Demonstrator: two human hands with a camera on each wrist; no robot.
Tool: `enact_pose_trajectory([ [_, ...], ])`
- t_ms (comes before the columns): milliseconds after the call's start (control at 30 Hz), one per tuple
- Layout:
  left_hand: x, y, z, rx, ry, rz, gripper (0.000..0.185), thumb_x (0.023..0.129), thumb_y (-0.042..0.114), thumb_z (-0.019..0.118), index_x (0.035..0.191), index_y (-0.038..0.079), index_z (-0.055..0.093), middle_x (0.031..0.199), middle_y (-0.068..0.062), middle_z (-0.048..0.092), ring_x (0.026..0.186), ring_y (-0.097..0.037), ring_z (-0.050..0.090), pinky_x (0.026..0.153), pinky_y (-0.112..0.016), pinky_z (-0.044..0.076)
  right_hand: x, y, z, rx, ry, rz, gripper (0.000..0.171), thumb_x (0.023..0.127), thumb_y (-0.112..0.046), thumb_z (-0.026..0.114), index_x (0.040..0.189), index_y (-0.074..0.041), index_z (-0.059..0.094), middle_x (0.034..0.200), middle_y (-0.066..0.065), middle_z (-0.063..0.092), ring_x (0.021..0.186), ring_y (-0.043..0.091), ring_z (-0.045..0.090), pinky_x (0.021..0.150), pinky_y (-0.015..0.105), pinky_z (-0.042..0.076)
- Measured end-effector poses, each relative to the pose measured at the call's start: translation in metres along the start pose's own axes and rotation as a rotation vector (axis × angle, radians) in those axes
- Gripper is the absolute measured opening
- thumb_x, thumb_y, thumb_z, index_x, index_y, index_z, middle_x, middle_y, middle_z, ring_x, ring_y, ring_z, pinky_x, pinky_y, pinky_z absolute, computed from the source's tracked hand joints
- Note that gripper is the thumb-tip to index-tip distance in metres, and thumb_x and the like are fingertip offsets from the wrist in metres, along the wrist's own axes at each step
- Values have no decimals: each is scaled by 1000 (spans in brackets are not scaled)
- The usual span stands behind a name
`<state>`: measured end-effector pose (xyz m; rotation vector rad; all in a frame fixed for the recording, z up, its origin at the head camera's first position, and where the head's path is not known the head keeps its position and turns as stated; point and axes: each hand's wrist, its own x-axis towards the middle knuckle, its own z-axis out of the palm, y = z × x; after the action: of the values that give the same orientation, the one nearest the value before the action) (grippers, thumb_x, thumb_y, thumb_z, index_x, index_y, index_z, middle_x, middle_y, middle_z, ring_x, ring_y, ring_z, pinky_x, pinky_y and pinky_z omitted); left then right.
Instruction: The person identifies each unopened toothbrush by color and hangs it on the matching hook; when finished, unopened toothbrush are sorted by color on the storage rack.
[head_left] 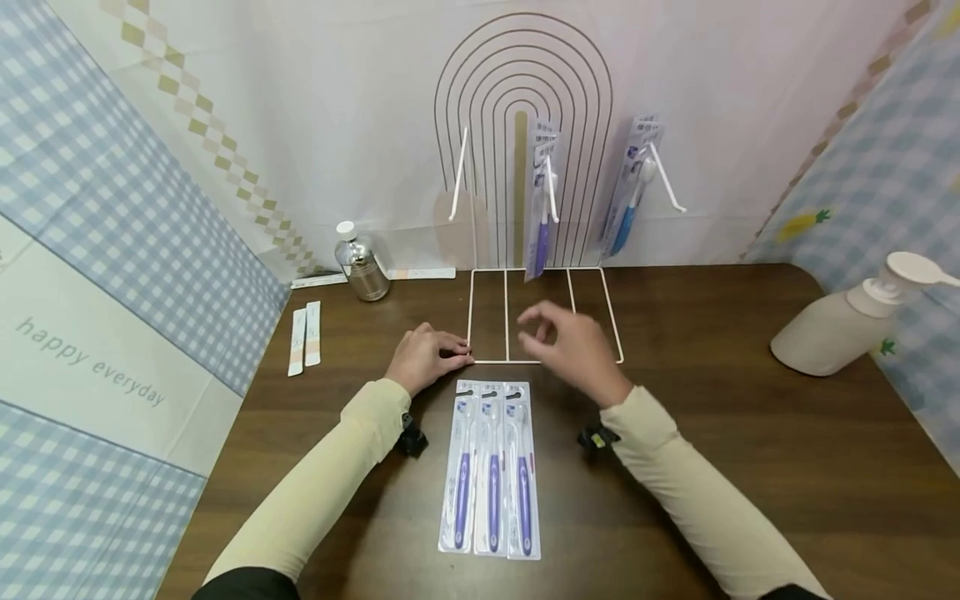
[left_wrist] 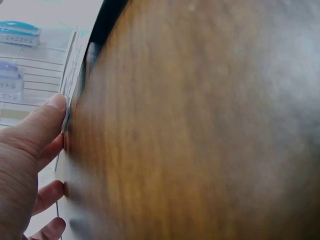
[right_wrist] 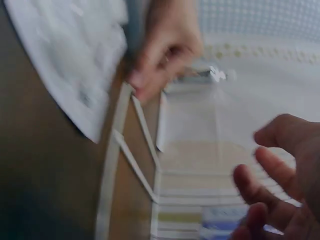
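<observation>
White wire is what your left hand [head_left: 424,357] rests against: its fingertips press the front left corner of the rack [head_left: 545,360] base, fingers mostly flat on the table [head_left: 750,450], nothing actually gripped. Your right hand [head_left: 573,346] hovers loose and empty over the base's front bar, fingers relaxed, not touching anything I can make out (the wrist view is pretty blurry).

The three purple packs [head_left: 490,469] lie side by side on the table just in front of the base, edges touching, between your forearms.

What could go wrong, I think: that rack looks light, so a bump from the right hand or a shove from the left could slide or tip it and shake the hung pack [head_left: 542,204] and the blue pack [head_left: 632,187] off their hooks. A sleeve dragging back could also scatter the flat packs.

Containers: a small bottle [head_left: 362,265] with a white cap back left, contents not readable, and a pump dispenser [head_left: 847,321] at the right, opaque, so can't tell how full.
</observation>
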<state>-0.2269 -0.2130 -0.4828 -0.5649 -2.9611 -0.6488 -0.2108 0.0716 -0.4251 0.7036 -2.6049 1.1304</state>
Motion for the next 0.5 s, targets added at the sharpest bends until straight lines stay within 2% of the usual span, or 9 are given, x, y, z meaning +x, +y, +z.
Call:
enact_pose_trajectory([
  [167, -2, 0, 0, 6, 7, 0, 21, 90, 41, 85, 106, 28, 87, 118, 11, 78, 96, -16, 59, 83, -38, 43, -37, 1, 20, 26, -164, 109, 28, 92, -24, 83, 116, -13, 75, 73, -9, 63, 56, 9, 55, 56, 32, 46],
  [300, -1, 0, 0, 11, 13, 6, 21, 90, 42, 84, 106, 28, 87, 118, 12, 78, 96, -16, 59, 84, -38, 43, -58, 2, 26, 29, -281, 195, 37, 92, -30, 82, 123, -13, 72, 73, -9, 61, 59, 8, 54, 58, 32, 45],
  [400, -1, 1, -1, 9, 3, 3, 22, 91, 42, 84, 107, 28, 87, 119, 11, 78, 97, -16, 59, 84, -38, 43, -68, 3, 28, 30, -339, 232, 42, 92, -34, 82, 126, -12, 70, 73, -8, 60, 61, 9, 54, 59, 32, 45],
  [500, -2, 2, -1, 5, 1, -2, 22, 90, 41, 85, 107, 27, 87, 119, 10, 78, 98, -17, 59, 85, -39, 43, -74, 5, 33, 34, -357, 241, 41, 92, -34, 82, 125, -12, 70, 73, -8, 60, 62, 9, 54, 61, 32, 46],
])
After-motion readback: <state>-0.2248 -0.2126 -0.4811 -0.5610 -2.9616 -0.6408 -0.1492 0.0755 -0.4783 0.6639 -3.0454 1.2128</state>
